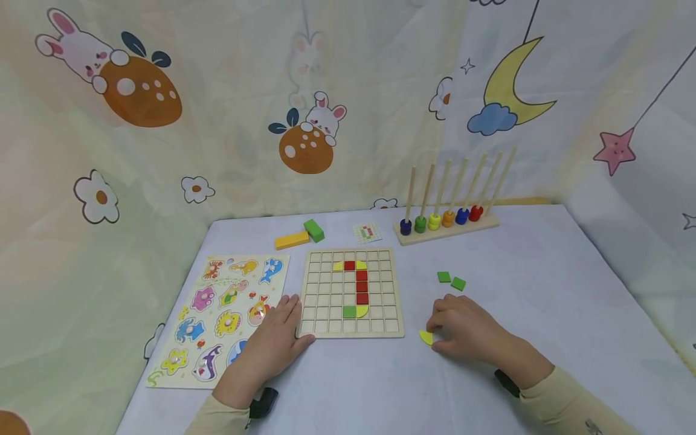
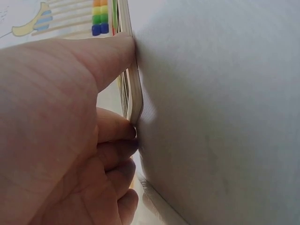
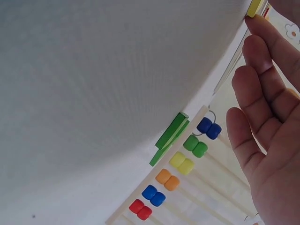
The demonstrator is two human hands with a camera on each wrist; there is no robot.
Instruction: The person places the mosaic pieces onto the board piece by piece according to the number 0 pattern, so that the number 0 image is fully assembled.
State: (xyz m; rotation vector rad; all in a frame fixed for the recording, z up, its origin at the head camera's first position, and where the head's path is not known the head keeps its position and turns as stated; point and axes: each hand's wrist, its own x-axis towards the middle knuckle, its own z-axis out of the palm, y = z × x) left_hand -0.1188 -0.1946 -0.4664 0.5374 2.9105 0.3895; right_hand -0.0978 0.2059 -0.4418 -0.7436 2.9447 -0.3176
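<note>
A square wooden grid board (image 1: 326, 329) lies on the table with several red, yellow and green tiles in its cells. My left hand (image 1: 275, 338) rests at its near left corner, thumb against the near edge and fingers along the left side. To the right of the board, my right hand (image 1: 467, 329) pinches a yellow quarter-round tile (image 1: 426, 337) between thumb and index finger, at the tabletop. The right wrist view shows only the edge of that yellow tile (image 3: 253, 8). Two green square tiles, one nearer (image 1: 458, 283) and one farther (image 1: 444, 277), lie beyond the right hand.
A sea-animal knob puzzle (image 1: 217, 302) lies at the left, partly beneath the left forearm. Behind the board are an orange block (image 1: 292, 240), a green block (image 1: 313, 230) and a small pattern card (image 1: 367, 233). A bead rack (image 1: 448, 229) with upright rods stands at the back right.
</note>
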